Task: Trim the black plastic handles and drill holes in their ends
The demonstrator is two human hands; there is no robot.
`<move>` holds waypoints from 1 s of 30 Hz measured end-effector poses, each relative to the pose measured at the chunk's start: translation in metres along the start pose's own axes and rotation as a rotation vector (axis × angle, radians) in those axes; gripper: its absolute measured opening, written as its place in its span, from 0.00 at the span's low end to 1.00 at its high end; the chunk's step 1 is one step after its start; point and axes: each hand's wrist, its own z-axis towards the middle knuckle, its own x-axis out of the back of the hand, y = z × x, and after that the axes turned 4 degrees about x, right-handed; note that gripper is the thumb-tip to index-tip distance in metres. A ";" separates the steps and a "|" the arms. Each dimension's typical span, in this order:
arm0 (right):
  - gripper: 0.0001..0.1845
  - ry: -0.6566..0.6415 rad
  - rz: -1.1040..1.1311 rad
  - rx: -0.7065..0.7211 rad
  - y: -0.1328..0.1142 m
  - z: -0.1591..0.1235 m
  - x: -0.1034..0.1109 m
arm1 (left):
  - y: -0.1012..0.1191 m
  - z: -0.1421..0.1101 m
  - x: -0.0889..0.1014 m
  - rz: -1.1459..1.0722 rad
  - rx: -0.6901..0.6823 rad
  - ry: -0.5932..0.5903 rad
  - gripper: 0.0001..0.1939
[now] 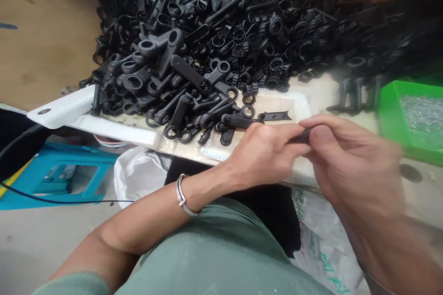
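Both my hands meet over the front edge of the table, gripping one black plastic part point(299, 137) between them. My left hand point(265, 154), with a silver bangle at the wrist, has its fingers closed around one end. The thumb and fingers of my right hand point(356, 161) pinch the other end; this hand is blurred. Most of the part is covered by fingers, so its exact shape cannot be made out. Just beyond my left hand lie a flat black strip point(275, 115) and a black plastic arm with a ring end point(238, 121).
A large heap of black plastic arms and rings point(194, 46) covers the back of the table point(304, 85). A green bin point(394, 120) of small metal pieces stands at right. Cardboard point(51, 37) borders the left. Below are a blue stool point(93, 166) and a white bag point(138, 173).
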 end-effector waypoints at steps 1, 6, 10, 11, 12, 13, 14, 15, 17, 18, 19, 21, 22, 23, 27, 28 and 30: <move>0.08 0.035 0.067 -0.035 0.001 0.000 -0.002 | 0.000 0.001 -0.001 0.023 0.021 0.013 0.06; 0.13 -0.063 0.227 -0.184 0.000 0.013 -0.004 | -0.005 0.005 -0.003 -0.181 0.135 0.043 0.06; 0.20 -0.075 0.091 -0.060 -0.004 0.012 -0.003 | -0.007 0.008 -0.003 -0.661 0.114 0.164 0.10; 0.21 -0.060 0.032 -0.025 -0.004 0.010 -0.004 | -0.007 0.009 -0.003 -0.754 0.121 0.199 0.10; 0.21 -0.052 -0.020 0.002 -0.003 0.007 -0.005 | -0.006 0.009 -0.005 -0.829 0.129 0.220 0.10; 0.19 -0.053 -0.058 0.017 -0.003 0.004 -0.006 | -0.006 0.010 -0.006 -0.889 0.133 0.226 0.10; 0.16 -0.063 -0.076 0.025 -0.002 0.001 -0.007 | -0.005 0.011 -0.007 -0.934 0.131 0.218 0.10; 0.14 -0.081 -0.086 0.024 -0.002 0.000 -0.006 | -0.005 0.010 -0.008 -0.957 0.130 0.199 0.10; 0.12 -0.122 -0.131 0.029 -0.001 0.000 -0.001 | -0.004 0.007 -0.006 -0.883 0.122 0.187 0.11; 0.10 -0.145 -0.195 0.058 -0.002 0.002 0.004 | -0.004 0.005 -0.003 -0.762 0.097 0.222 0.13; 0.09 -0.177 -0.285 0.113 -0.003 0.005 0.010 | -0.004 0.001 0.001 -0.586 0.052 0.276 0.15; 0.08 -0.264 -0.500 0.297 -0.007 0.010 0.022 | -0.004 -0.007 0.010 -0.137 -0.105 0.373 0.21; 0.08 -0.317 -0.593 0.405 -0.009 0.012 0.027 | -0.004 -0.010 0.015 0.097 -0.188 0.365 0.22; 0.09 -0.371 -0.667 0.505 -0.012 0.014 0.030 | -0.004 -0.013 0.019 0.305 -0.249 0.309 0.19; 0.09 -0.481 -0.752 0.641 -0.018 0.013 0.033 | -0.006 -0.017 0.023 0.605 -0.227 0.057 0.10; 0.09 -0.459 -0.719 0.599 -0.017 0.011 0.032 | -0.008 -0.016 0.022 0.547 -0.202 0.058 0.10; 0.10 -0.382 -0.600 0.432 -0.013 0.007 0.030 | -0.010 -0.015 0.019 0.364 -0.173 0.078 0.09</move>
